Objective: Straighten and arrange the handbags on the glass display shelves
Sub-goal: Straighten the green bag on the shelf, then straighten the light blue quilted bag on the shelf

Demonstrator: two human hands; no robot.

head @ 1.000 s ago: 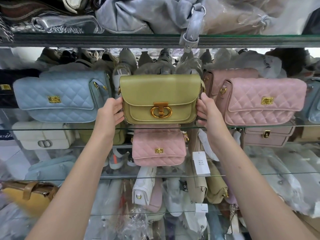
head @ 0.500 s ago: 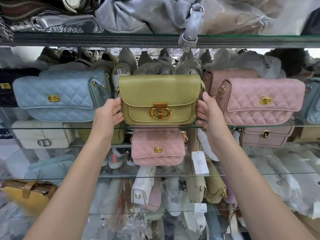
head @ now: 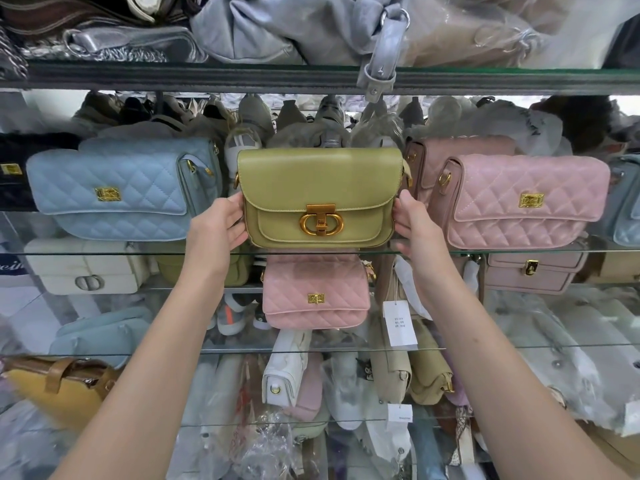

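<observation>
An olive-green handbag (head: 320, 188) with a gold round clasp stands upright at the front of a glass shelf (head: 519, 251), facing me. My left hand (head: 218, 230) grips its left side and my right hand (head: 414, 226) grips its right side. To its left sits a light-blue quilted bag (head: 121, 192), turned slightly. To its right sits a pink quilted bag (head: 526, 202) with a second pink bag (head: 460, 150) behind it.
Grey bags fill the top shelf, and a grey strap (head: 382, 60) hangs over its edge. Below are a small pink quilted bag (head: 315, 296), a cream bag (head: 83, 268), a mauve bag (head: 533, 271), paper price tags (head: 398, 322) and plastic-wrapped bags. Shoes line the back.
The green bag has barely shifted, and both hands stay on its sides. My fingers have slid slightly up along the bag's edges.
</observation>
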